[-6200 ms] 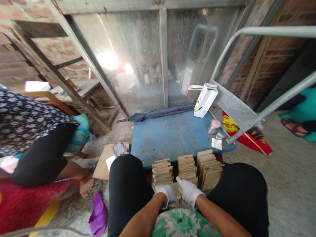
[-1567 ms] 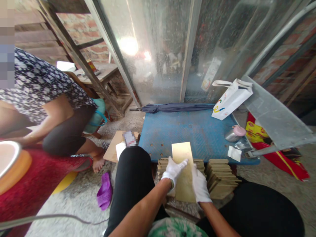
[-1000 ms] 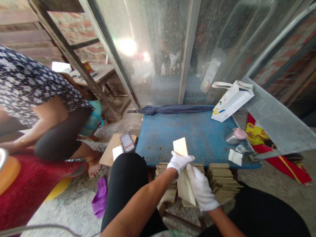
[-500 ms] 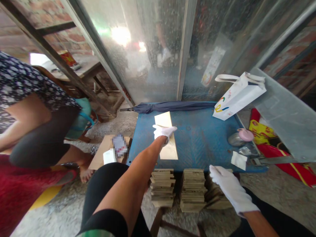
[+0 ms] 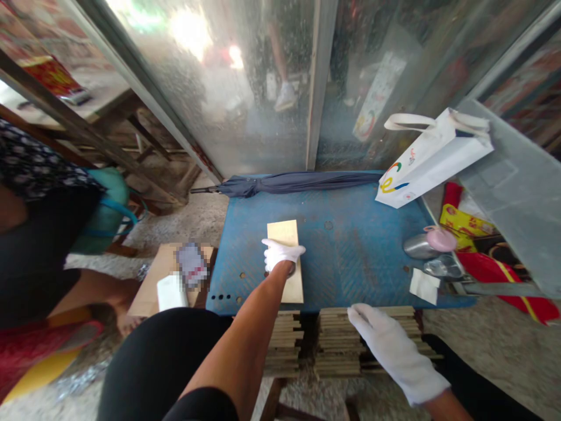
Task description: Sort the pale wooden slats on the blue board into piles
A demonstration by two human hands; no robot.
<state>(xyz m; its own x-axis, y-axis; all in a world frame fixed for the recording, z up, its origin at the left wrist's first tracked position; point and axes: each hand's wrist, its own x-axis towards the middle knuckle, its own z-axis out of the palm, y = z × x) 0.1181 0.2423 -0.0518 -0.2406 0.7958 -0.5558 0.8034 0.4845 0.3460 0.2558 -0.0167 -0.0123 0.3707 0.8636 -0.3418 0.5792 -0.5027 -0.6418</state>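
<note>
My left hand [image 5: 280, 255], in a white glove, is stretched forward and lies across a pale wooden panel [image 5: 287, 234] that rests flat on the blue platform [image 5: 350, 257]; whether the fingers grip it or only press on it is unclear. My right hand [image 5: 385, 345], also gloved, rests with fingers together on top of the stacks of wooden panels [image 5: 337, 345] standing against the platform's near edge. My black-trousered knees flank the stacks.
A folded dark umbrella [image 5: 298, 182] lies along the platform's far edge below dusty glass panes. A white paper bag [image 5: 432, 158], a steel cup with pink lid [image 5: 427, 242] and a paper scrap [image 5: 423, 285] sit at right. Another person [image 5: 39, 245] sits at left.
I lifted one panel from the stacks with both hands, then my left hand carried it forward and laid it on the blue platform. My right hand dropped back onto the stacks.
</note>
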